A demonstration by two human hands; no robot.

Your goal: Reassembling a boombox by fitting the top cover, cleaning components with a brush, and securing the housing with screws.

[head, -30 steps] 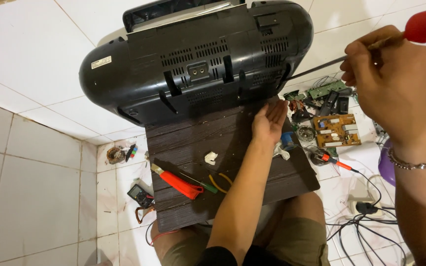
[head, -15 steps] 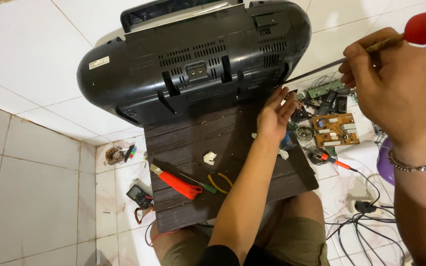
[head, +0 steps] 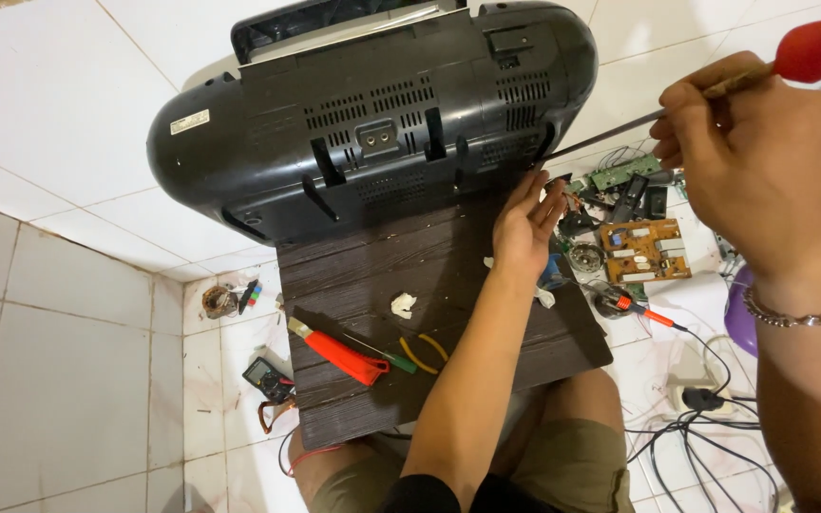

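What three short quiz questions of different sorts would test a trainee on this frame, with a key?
1. True or false: the right hand holds a screwdriver whose tip meets the back of the black stereo.
2. Which lies on the dark board nearest its left edge? A) the utility knife B) a hammer C) a tape roll
3. Fill in: the left hand's fingers reach up to the stereo's lower ____ side.

Key: 1 true; 2 A; 3 right.
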